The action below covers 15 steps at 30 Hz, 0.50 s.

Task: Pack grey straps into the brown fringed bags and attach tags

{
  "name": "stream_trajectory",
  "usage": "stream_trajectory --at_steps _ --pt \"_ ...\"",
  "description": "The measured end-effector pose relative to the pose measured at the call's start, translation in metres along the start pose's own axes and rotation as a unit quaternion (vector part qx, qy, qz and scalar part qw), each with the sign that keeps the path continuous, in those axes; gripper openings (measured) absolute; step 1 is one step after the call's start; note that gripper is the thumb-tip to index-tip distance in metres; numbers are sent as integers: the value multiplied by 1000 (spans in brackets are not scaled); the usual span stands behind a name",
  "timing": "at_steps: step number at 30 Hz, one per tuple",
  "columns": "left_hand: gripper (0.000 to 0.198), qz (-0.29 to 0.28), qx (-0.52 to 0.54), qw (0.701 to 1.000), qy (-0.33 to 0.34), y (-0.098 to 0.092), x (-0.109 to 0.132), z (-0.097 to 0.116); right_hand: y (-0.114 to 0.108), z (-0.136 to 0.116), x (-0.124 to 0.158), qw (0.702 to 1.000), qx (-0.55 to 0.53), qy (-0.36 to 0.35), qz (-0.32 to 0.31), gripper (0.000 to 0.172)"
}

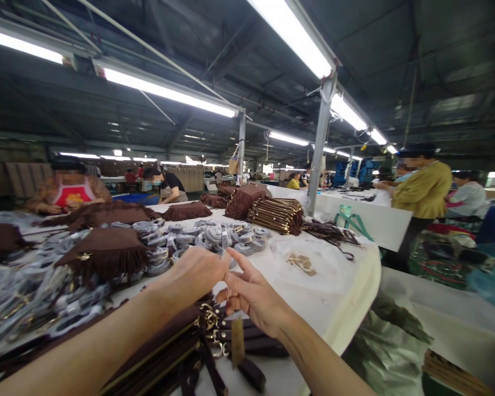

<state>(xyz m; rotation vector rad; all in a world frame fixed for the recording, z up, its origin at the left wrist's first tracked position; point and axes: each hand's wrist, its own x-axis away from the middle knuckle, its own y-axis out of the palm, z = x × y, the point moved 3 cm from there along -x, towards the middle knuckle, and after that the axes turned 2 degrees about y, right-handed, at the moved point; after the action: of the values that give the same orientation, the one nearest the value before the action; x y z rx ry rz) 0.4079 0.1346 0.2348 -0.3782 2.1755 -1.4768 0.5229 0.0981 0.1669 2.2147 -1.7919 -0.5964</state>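
My left hand (200, 269) is closed, its fingertips meeting my right hand (253, 291) above the front of the table. What the left fingers pinch is hidden. My right hand has its index finger extended and the other fingers curled around a thin pale string (230, 292). Below it hangs a narrow brown paper tag (238, 342), which looks tied to that string. Under both hands lies a stack of dark brown zippered pouches (160, 346) with gold clasps (218, 335) and dark wrist straps (251, 374).
Brown fringed bags (107, 250) lie among grey wrapped straps (206, 234). A stack of zippered pouches (276, 213) stands farther back. More tags (301, 263) rest on clear plastic at right. A metal post (319, 148) rises behind. Co-workers sit and stand around.
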Motion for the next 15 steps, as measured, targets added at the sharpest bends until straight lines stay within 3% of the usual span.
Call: stream_trajectory --at_steps 2,5,9,15 --pt "25 -4 -8 1000 -3 6 3 -7 -2 0 -4 1000 8 17 19 73" --pt "24 -46 -19 999 9 22 13 -11 -14 8 -5 996 73 49 20 49" --pt "20 -106 -27 993 46 43 21 -3 -22 28 -2 978 187 98 -4 29" --pt "21 -94 24 995 17 51 20 -2 -20 28 -7 956 293 22 23 29"
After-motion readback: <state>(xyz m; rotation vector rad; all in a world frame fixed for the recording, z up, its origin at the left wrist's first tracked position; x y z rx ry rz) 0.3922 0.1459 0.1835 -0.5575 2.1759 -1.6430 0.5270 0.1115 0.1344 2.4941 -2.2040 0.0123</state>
